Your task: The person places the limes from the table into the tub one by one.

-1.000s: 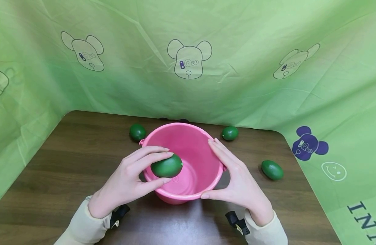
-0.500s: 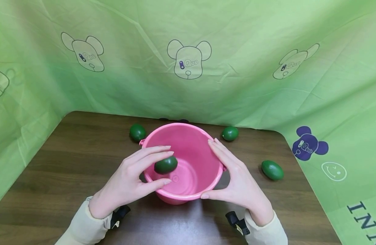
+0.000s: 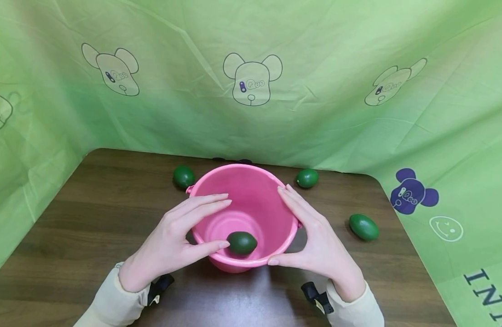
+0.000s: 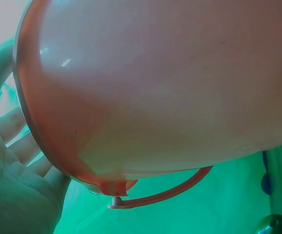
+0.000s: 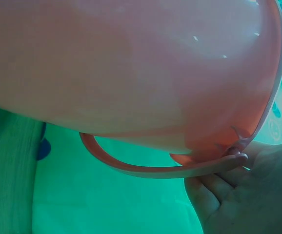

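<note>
A pink bucket (image 3: 259, 204) stands on the wooden table in the head view, its mouth facing up. Inside it, near the front wall, lies a dark green avocado-shaped fruit (image 3: 242, 243). My left hand (image 3: 175, 238) is at the left rim with fingers and thumb spread apart, nothing between them; the thumb tip overlaps the fruit's left end in view. At the right rim, my right hand (image 3: 320, 234) holds the bucket, fingers on the far side and thumb on the near side. The wrist views show the bucket's outer wall and its handle (image 5: 151, 170).
Similar green fruits lie on the table (image 3: 91, 218): one behind left (image 3: 183, 177), one behind right (image 3: 307, 178), one farther right (image 3: 363, 227). A green printed cloth (image 3: 251, 127) hangs around the table's back and sides.
The green fruit has left my left hand's fingers, dropped into the bucket and shifted toward its front wall. Both hands have stayed nearly still.
</note>
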Demonstrator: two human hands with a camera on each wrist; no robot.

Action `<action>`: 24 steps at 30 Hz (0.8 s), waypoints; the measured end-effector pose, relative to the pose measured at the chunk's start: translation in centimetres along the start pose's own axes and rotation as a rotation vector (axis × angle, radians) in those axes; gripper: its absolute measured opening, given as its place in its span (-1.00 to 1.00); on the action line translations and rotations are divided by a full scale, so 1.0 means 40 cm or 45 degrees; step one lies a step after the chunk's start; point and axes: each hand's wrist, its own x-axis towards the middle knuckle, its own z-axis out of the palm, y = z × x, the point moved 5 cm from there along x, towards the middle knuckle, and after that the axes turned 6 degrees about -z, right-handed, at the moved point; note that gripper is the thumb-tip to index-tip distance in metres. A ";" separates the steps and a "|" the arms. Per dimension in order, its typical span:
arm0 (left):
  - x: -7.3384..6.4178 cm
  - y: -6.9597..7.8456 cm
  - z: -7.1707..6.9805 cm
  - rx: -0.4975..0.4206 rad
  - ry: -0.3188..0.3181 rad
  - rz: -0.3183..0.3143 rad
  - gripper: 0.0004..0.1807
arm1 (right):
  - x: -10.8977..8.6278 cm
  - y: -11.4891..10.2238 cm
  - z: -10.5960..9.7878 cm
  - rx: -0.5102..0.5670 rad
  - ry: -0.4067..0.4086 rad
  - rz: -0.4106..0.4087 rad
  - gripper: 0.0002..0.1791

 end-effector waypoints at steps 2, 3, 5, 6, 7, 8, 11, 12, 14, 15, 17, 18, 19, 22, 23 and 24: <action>0.000 0.000 -0.003 -0.001 0.008 -0.008 -0.34 | 0.001 0.001 0.000 -0.001 -0.003 0.007 0.41; 0.000 0.000 -0.006 -0.002 0.015 -0.011 -0.34 | 0.001 0.001 0.000 -0.002 -0.005 0.009 0.41; 0.001 0.000 -0.011 -0.001 0.031 -0.013 -0.34 | 0.001 0.002 0.000 -0.003 -0.005 0.013 0.41; 0.001 -0.001 -0.014 0.000 0.039 -0.013 -0.34 | 0.000 0.002 0.000 -0.003 -0.005 0.014 0.41; 0.002 -0.001 -0.017 0.003 0.047 -0.014 -0.34 | 0.000 0.002 0.000 -0.004 -0.005 0.014 0.41; 0.003 -0.001 -0.019 0.007 0.054 -0.014 -0.34 | 0.000 0.001 0.000 -0.003 -0.004 0.015 0.41; 0.005 -0.002 -0.026 0.023 0.069 -0.013 -0.33 | 0.000 0.001 0.000 0.000 -0.003 0.014 0.41; 0.005 -0.002 -0.028 0.029 0.074 -0.010 -0.33 | 0.000 0.001 0.000 0.001 -0.002 0.014 0.41; 0.006 -0.002 -0.032 0.038 0.081 -0.007 -0.32 | 0.000 0.001 0.000 0.002 -0.001 0.012 0.41; 0.007 -0.002 -0.033 0.039 0.083 -0.006 -0.32 | 0.000 0.001 0.000 0.001 0.000 0.010 0.41; 0.007 -0.002 -0.036 0.037 0.084 -0.006 -0.31 | 0.000 0.000 0.001 -0.003 0.001 0.005 0.41; 0.007 -0.002 -0.037 0.038 0.085 -0.006 -0.31 | 0.000 0.000 0.001 -0.004 0.001 0.003 0.41; 0.007 -0.003 -0.038 0.037 0.085 -0.009 -0.31 | 0.000 0.000 0.002 -0.006 0.002 0.000 0.41; 0.007 -0.004 -0.041 0.037 0.088 -0.009 -0.30 | 0.000 0.000 0.003 -0.007 0.002 -0.004 0.41; 0.007 -0.005 -0.042 0.038 0.091 -0.008 -0.30 | -0.001 0.000 0.003 -0.008 0.002 -0.006 0.41; 0.007 -0.006 -0.043 0.038 0.093 -0.007 -0.30 | -0.001 0.000 0.003 -0.009 0.003 -0.006 0.41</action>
